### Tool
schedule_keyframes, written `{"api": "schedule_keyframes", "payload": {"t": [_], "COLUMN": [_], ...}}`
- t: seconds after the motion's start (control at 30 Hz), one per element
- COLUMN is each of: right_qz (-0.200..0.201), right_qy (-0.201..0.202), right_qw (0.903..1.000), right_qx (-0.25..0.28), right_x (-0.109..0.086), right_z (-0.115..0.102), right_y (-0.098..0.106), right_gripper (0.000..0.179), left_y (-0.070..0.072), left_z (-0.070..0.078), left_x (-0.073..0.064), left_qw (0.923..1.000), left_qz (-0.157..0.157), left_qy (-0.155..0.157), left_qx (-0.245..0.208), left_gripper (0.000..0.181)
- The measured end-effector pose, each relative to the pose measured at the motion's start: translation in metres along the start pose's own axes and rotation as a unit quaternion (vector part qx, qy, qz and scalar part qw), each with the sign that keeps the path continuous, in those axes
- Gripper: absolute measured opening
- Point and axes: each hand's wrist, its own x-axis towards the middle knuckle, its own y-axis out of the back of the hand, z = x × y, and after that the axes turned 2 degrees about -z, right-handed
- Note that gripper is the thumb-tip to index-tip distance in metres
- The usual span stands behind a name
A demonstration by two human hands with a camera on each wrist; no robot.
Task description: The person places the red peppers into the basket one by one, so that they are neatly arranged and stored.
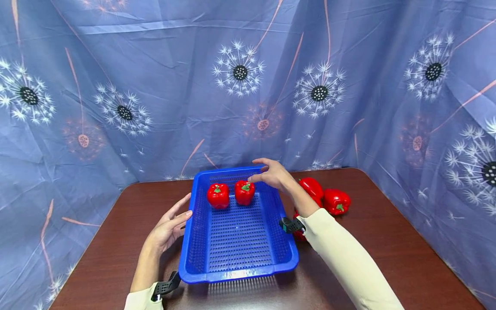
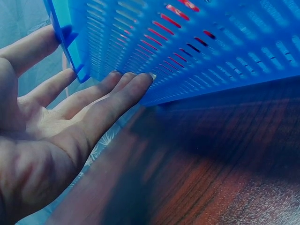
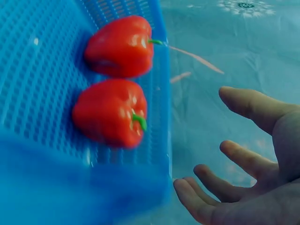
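A blue perforated plastic basket (image 1: 238, 274) stands in the middle, with two red bell peppers inside near its far end: the left one (image 1: 218, 197) and the right one (image 1: 244, 193), both with green stems. My left hand (image 1: 166, 230) lies along the basket's left side. In the left wrist view its fingers (image 2: 112, 105) stretch out against the slotted outer wall. Over the far right corner hovers my right hand (image 1: 276, 175), fingers spread and holding nothing. The right wrist view shows that hand (image 3: 253, 173) apart from both peppers.
To the right of the basket, more red bell peppers (image 1: 336, 201) lie on the brown wooden table (image 1: 391, 249), partly hidden behind my right forearm. A blue curtain (image 1: 186, 86) with a dandelion print hangs behind the table and along its sides.
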Motion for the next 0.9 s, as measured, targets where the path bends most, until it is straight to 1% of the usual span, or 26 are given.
{"api": "schedule_keyframes", "payload": {"t": [0.1, 0.23, 0.33, 0.43, 0.57, 0.7, 0.8, 0.9], "right_qz": [0.006, 0.02, 0.022, 0.018, 0.006, -0.012, -0.022, -0.032], "right_qy": [0.003, 0.014, 0.022, 0.021, 0.024, 0.029, 0.032, 0.036], "right_qw": [0.9999, 0.9994, 0.9992, 0.999, 0.9983, 0.997, 0.9963, 0.9965], "right_qx": [-0.011, -0.024, -0.027, -0.034, -0.054, -0.071, -0.077, -0.069], "right_x": [-0.01, -0.026, -0.038, -0.051, -0.067, -0.08, -0.089, -0.096], "right_z": [0.005, 0.018, 0.029, 0.04, 0.052, 0.066, 0.079, 0.091], "right_y": [0.016, 0.038, 0.051, 0.06, 0.068, 0.073, 0.074, 0.074], "right_gripper": [0.073, 0.073, 0.073, 0.074, 0.075, 0.076, 0.076, 0.074], "left_y": [0.0, 0.0, -0.001, -0.001, -0.001, -0.001, -0.002, -0.001], "left_z": [0.0, -0.001, -0.001, -0.001, 0.0, 0.001, 0.002, 0.002], "left_x": [-0.001, 0.0, 0.0, 0.0, 0.0, 0.0, -0.001, -0.001], "left_qw": [1.0, 1.0, 0.9999, 0.9999, 0.9999, 0.9999, 0.9998, 0.9998], "left_qz": [-0.001, -0.001, 0.01, 0.01, 0.005, 0.014, 0.017, 0.017], "left_qy": [-0.001, 0.002, 0.007, 0.007, 0.002, 0.004, 0.007, 0.008], "left_qx": [0.0, -0.001, -0.006, -0.01, -0.011, -0.007, -0.004, -0.003], "left_gripper": [0.068, 0.068, 0.068, 0.067, 0.067, 0.066, 0.067, 0.067]}}
